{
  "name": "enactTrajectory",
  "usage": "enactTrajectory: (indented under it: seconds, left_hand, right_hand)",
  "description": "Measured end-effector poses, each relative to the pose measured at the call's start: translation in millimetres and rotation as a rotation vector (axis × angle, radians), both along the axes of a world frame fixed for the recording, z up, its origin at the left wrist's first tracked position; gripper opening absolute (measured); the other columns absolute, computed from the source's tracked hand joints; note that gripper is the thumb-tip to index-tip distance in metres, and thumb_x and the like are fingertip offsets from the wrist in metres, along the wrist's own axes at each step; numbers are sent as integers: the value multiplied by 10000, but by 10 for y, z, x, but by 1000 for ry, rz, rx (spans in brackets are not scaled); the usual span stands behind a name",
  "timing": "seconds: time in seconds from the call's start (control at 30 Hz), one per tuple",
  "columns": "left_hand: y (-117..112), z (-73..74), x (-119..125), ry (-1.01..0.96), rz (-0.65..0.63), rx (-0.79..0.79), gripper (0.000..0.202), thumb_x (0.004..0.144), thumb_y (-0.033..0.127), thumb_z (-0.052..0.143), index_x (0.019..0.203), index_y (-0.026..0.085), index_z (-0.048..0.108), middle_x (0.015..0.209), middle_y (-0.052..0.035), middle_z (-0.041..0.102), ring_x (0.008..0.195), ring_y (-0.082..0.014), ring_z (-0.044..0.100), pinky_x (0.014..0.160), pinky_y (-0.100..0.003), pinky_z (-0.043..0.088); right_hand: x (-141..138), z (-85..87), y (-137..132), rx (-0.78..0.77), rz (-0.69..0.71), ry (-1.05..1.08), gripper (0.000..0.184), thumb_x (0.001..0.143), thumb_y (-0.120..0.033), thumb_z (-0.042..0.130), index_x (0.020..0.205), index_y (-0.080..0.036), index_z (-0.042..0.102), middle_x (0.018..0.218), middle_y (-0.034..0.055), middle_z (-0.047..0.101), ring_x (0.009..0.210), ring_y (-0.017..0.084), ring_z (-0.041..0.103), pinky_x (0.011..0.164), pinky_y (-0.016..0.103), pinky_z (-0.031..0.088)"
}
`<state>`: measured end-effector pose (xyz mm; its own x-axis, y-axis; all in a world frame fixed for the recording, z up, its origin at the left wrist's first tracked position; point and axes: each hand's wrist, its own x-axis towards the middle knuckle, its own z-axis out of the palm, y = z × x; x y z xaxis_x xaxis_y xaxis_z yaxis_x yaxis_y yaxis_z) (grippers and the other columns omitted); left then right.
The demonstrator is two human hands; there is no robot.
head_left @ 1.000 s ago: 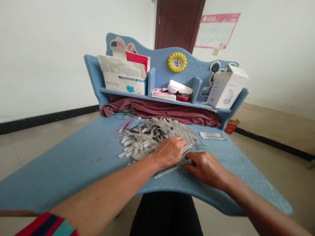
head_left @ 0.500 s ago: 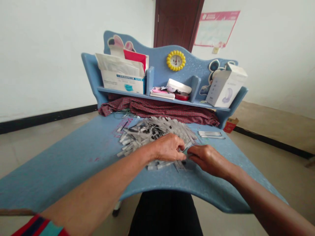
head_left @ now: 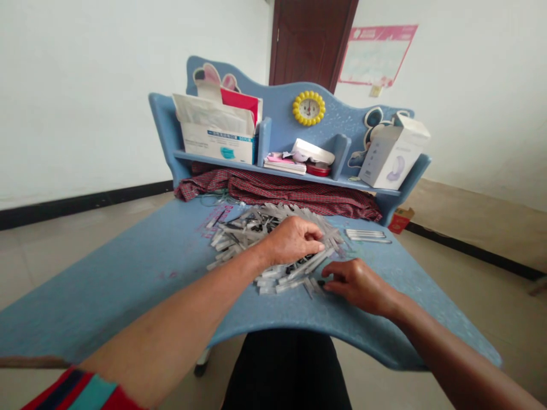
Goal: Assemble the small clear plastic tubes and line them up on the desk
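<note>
A heap of translucent plastic strips or sleeves [head_left: 239, 236] mixed with small black pieces lies on the blue desk [head_left: 141, 273]. My left hand [head_left: 293, 240] is over the heap's right part, its fingers bent and its thumb and forefinger a little apart. Nothing shows between them. To the right and nearer me, my right hand [head_left: 352, 283] rests low over the desk, with a gap between thumb and forefinger. Its fingertips are close to a small black piece [head_left: 321, 282] at the heap's edge; whether they touch it I cannot tell.
Several slim pale sticks [head_left: 366, 234] lie side by side at the right. Behind the heap is a bunched checked cloth [head_left: 273, 191]. The shelf above holds a mask box [head_left: 217, 145], a white carton [head_left: 393, 154] and a red tin [head_left: 318, 169].
My hands, which were pinched close together, have moved apart. The left has risen away over the heap; the right has dropped slightly and its fingers have spread.
</note>
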<state>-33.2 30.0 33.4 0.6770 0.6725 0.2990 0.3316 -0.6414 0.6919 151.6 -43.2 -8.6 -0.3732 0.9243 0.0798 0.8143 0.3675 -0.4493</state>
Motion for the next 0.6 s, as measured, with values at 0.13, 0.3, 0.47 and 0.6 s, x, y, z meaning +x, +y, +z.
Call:
enactTrajectory:
  seconds: [0.13,0.3,0.47,0.6]
  left_hand:
    - [-35,-13,13,-10,-41,-16,151,684,224,578,702,98,659,574,35,498,564,-77,442,526,-177,318]
    - [-41,-2,2,41,-103,-10,140,684,214,572,690,107,663,553,40,478,550,-75,432,508,-177,296]
    - [-45,-8,10,112,-143,-30,152,681,216,579,695,108,685,541,38,500,532,-75,442,499,-179,297]
    - [-63,-20,26,140,-161,-68,210,691,214,575,806,110,715,580,25,560,546,-80,469,508,-177,312]
  right_hand:
    - [-90,25,23,67,61,-134,138,749,-133,558,637,-201,602,549,2,552,510,114,491,509,239,339]
    - [24,105,29,5,-15,97,100,760,-137,522,702,-192,583,555,-19,553,488,106,530,474,219,376]
    - [208,272,0,-51,-210,517,120,726,-266,620,742,-154,580,538,-11,601,474,124,598,451,218,448]
    - [251,424,-58,54,-226,585,192,674,-314,680,707,-148,589,534,4,623,474,129,608,460,224,475]
